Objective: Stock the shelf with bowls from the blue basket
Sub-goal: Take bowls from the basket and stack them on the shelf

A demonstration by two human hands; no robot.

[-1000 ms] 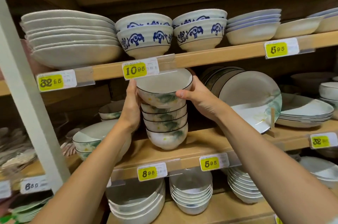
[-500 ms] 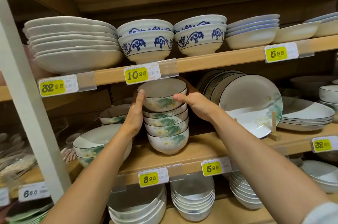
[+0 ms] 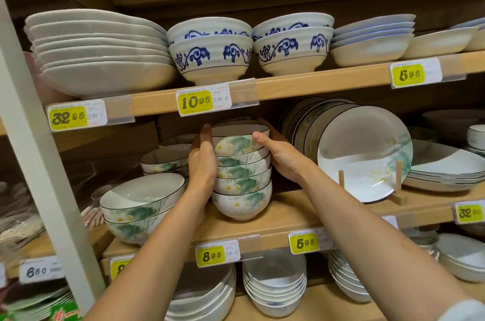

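A stack of five lotus-patterned bowls [image 3: 242, 176] is seen standing on the middle wooden shelf [image 3: 283, 215], with the top bowl [image 3: 240, 138] seated in the one beneath it, just below the shelf board above. The stack is flanked by both hands: the left hand [image 3: 202, 160] is pressed flat against its left side, fingers pointing upward past the top rim, and the right hand [image 3: 280, 155] is laid against its right side with the thumb resting on the top bowl's wall. The hands are thus held apart, closed around the stack from either side rather than around any single bowl. The blue basket named in the task is not shown in this view. To the left of the stack, two larger bowls of the same pattern [image 3: 139, 212] are nested near the shelf's front edge, with further matching bowls [image 3: 165, 159] behind them. To the right, a matching plate [image 3: 364, 153] is propped upright on a small wooden stand [image 3: 393, 189], with more plates ranked behind it. On the upper shelf, blue-scrolled bowls [image 3: 210, 55] are stacked in two pairs between wide white dishes [image 3: 102, 58] and shallow white bowls [image 3: 370, 42]. Yellow price tags are fixed along the shelf edges, among them one marked 10.95 [image 3: 195, 103] directly above the stack and one marked 8.95 [image 3: 211, 256] below it.
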